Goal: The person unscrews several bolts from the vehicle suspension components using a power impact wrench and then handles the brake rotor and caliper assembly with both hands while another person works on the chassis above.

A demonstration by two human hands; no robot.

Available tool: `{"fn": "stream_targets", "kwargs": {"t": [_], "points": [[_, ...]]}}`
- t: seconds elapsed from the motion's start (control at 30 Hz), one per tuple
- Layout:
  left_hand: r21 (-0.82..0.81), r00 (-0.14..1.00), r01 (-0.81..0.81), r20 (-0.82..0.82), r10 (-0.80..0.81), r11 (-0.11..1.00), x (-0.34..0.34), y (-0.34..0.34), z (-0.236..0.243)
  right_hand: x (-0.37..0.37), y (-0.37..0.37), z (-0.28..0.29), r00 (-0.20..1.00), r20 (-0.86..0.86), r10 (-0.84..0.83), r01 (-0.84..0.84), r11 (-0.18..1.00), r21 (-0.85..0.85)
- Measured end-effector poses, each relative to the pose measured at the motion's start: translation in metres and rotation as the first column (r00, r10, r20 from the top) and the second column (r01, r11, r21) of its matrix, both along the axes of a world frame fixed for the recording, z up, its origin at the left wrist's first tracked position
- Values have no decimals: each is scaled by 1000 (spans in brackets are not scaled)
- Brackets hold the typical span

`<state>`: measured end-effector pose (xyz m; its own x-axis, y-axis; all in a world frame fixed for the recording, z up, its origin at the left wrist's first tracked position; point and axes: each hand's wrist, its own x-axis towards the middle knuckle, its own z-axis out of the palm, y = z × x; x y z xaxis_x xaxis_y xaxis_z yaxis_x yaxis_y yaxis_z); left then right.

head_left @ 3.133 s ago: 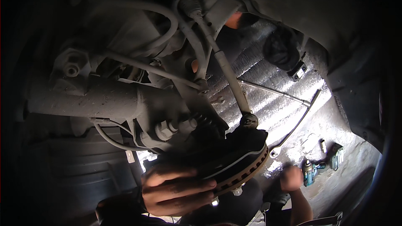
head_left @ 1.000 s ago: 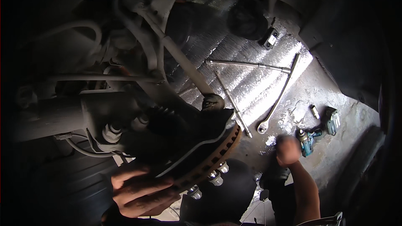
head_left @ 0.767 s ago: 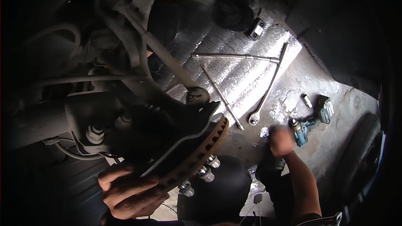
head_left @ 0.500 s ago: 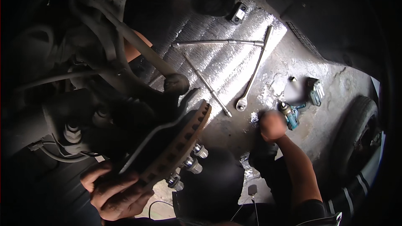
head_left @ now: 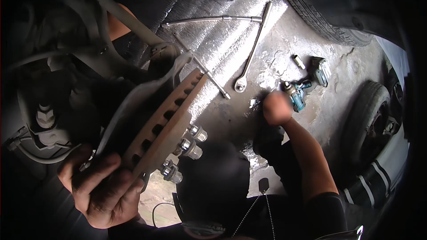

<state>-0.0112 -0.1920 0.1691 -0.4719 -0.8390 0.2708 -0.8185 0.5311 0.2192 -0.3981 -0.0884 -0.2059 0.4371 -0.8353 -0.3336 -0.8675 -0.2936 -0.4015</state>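
Your left hand [head_left: 103,190] sits at the near left, fingers curled and pressed against the lower edge of the rusty brake disc [head_left: 164,122]. It grips the rim there, as it did in the earlier frames, though hand and disc now fill far more of the view and have shifted toward the lower left as your head turned down and to the right. The disc stands edge-on and tilted, running from near left up toward the middle, with its vent slots showing. Three shiny wheel studs [head_left: 186,148] stick out from its right face.

Your right hand [head_left: 276,108] is out over the concrete floor [head_left: 338,102], blurred, just beside the teal power tool [head_left: 297,96] lying there. Half a second ago it was already next to that tool; three seconds ago it was nearer you and lower in the view. It looks closed into a loose fist, but the blur hides whether it has hold of anything, so I cannot tell.

Just beyond the tool lie a small socket [head_left: 298,61] and a grey battery pack [head_left: 320,70]. On the silvery mat [head_left: 213,40] farther off lie a long ratchet wrench [head_left: 253,49] and a thin bar [head_left: 209,19]. A tyre [head_left: 320,20] is at the far right, newly in view, and another wheel [head_left: 371,115] stands at the right.
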Motion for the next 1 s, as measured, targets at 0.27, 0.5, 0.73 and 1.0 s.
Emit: {"fn": "stream_targets", "kwargs": {"t": [0.27, 0.5, 0.73, 1.0], "points": [[69, 985, 163, 42, -166, 984, 13, -5, 0, 0, 11, 10, 994, -99, -40, 39, 999, -12], [-24, 971, 234, -48, -235, 972, 12, -6, -9, -19, -19, 40, 993, -117, 22, -45, 980, -191], [91, 975, 209, 58, -215, 974, 2, -9, 9, -43, -93, 129, 910, -393, 128, -30, 969, 246], [-10, 977, 192, 95, -190, 981, 11, -7, 0, -81, -116, 95, 612, -522, 595, -310, 787, 534]]}}
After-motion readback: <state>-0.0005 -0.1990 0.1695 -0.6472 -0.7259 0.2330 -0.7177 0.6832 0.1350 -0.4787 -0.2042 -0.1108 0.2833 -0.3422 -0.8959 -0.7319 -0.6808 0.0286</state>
